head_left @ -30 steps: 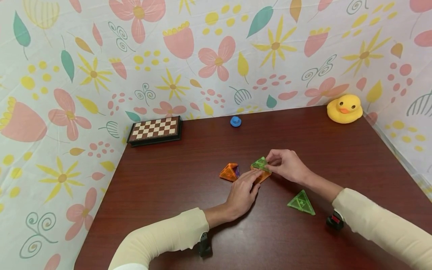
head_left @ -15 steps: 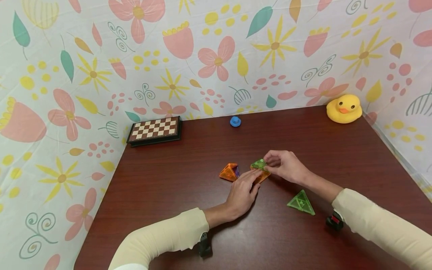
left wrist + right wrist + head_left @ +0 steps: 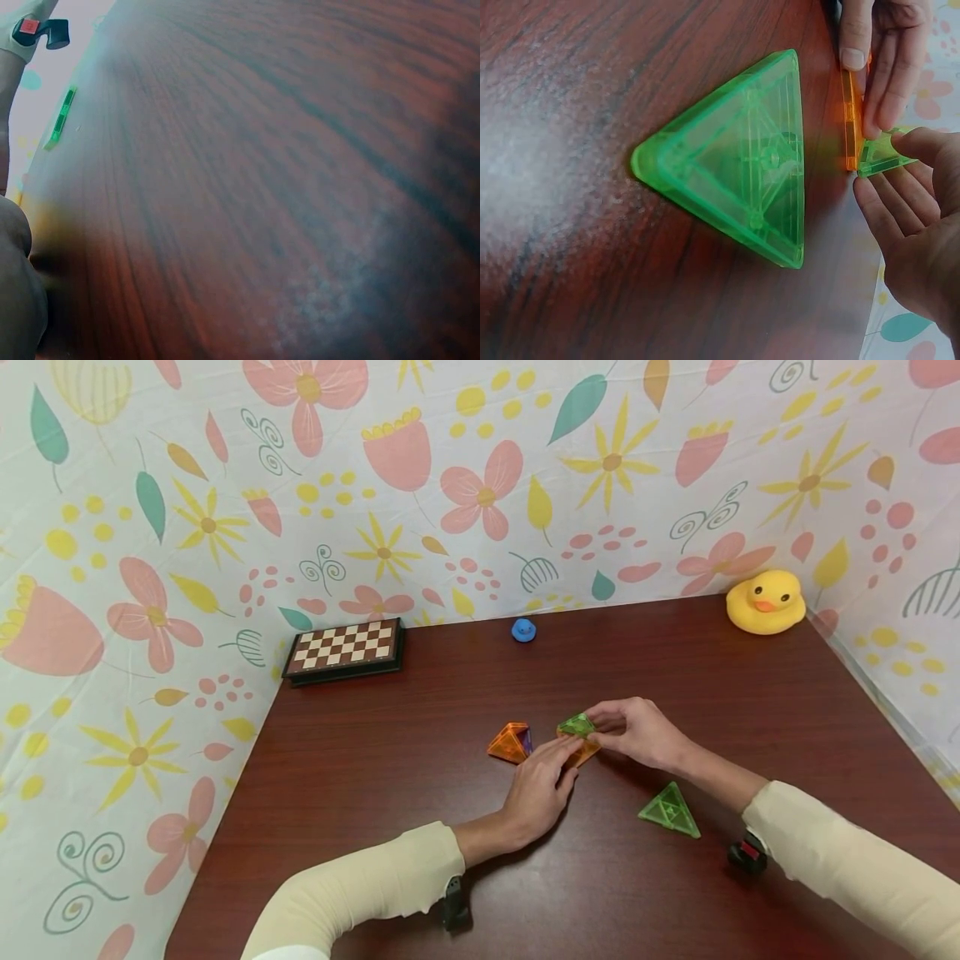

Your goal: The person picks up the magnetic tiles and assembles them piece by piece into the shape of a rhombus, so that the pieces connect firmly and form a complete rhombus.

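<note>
My left hand lies with its fingers straight across a translucent orange magnetic tile on the table. In the right wrist view, its thumb touches the near edge of that orange tile. From the other side my right hand pinches a small green triangular magnetic tile, thumb above and fingers below. This green tile meets the end of the orange one. Left of the hands stands a small orange and purple tile pyramid. The left wrist view shows mostly bare tabletop.
A larger green triangular tile lies by the right forearm. Along the back of the brown table are a chessboard box, a small blue duck and a big yellow duck. A flowered cloth hangs behind.
My right hand has shifted slightly left, and its fingers reach a little further over the small green tile. The left hand has stayed in place.
</note>
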Available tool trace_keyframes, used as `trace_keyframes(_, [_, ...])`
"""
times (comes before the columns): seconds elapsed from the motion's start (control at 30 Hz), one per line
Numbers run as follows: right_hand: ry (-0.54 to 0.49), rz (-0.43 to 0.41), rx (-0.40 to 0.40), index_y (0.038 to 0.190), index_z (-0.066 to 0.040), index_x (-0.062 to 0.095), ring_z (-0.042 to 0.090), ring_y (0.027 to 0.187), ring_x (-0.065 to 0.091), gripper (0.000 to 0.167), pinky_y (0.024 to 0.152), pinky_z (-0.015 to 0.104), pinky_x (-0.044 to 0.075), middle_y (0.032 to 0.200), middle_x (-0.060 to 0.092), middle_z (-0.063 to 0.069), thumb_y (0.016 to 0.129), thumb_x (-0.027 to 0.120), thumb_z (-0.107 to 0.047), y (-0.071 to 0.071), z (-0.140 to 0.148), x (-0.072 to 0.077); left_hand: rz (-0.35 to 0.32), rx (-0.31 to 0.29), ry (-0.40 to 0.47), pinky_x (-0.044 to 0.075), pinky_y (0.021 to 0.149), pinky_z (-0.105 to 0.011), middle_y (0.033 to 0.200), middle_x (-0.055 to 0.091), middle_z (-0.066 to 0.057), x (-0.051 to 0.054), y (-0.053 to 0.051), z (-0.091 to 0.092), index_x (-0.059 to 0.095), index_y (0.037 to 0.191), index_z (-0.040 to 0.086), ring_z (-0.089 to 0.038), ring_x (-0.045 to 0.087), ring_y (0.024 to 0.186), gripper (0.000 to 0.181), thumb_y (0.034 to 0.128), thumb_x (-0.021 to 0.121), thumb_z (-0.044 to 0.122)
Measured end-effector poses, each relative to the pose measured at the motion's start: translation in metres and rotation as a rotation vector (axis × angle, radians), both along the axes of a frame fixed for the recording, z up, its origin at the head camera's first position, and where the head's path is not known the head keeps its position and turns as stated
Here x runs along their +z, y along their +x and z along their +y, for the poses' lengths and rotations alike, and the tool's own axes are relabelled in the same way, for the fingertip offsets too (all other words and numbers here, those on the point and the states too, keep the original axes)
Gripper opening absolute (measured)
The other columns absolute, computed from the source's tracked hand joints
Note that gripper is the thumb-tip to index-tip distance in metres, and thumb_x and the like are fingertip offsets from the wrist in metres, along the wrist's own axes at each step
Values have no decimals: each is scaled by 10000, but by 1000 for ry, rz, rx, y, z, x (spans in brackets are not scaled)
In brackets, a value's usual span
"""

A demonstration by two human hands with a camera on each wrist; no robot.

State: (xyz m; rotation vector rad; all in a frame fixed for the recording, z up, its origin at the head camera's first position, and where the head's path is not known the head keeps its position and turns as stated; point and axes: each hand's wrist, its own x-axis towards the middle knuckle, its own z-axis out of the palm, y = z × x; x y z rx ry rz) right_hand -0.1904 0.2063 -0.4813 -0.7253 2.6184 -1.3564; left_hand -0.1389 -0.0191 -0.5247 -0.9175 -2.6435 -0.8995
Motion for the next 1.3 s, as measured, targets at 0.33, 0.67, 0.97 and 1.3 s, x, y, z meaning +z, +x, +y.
trace_keyframes(0.33, [-17, 21, 18, 1323, 35, 707, 349, 1135, 730, 408, 913, 475, 606, 1256, 740, 183, 926, 800, 37, 6, 9, 3, 7, 3, -11, 469, 1128, -321, 1504, 615, -48, -1, 0, 1, 627, 1472, 85, -199, 559, 1403, 457, 1027, 726, 103])
trace_keyframes(0.67, [-38, 52, 48, 1447, 15, 630, 341, 1288, 653, 589, 986, 326, 570, 1396, 685, 143, 909, 854, -75, 18, 22, 6, -4, 8, -2, 466, 1134, -333, 1502, 618, -50, 0, 0, 1, 635, 1461, 73, -200, 560, 1404, 447, 1024, 727, 97])
trace_keyframes(0.97, [-33, 162, 73, 1541, -42, 544, 105, 1408, 535, 769, 1041, 125, 445, 1519, 593, 140, 874, 901, -184, 40, 36, 6, -4, 18, -3, 468, 1128, -318, 1490, 628, -51, 0, 0, 1, 639, 1462, 81, -181, 564, 1396, 448, 1023, 729, 100])
trace_keyframes(1.3, [-64, 143, 151, 1566, -88, 514, 42, 1421, 504, 884, 1064, 106, 408, 1509, 602, 145, 799, 948, -151, 69, 58, -4, 1, 17, 7, 477, 1122, -327, 1488, 629, -50, -1, 0, 1, 640, 1461, 80, -185, 569, 1391, 451, 1020, 732, 98])
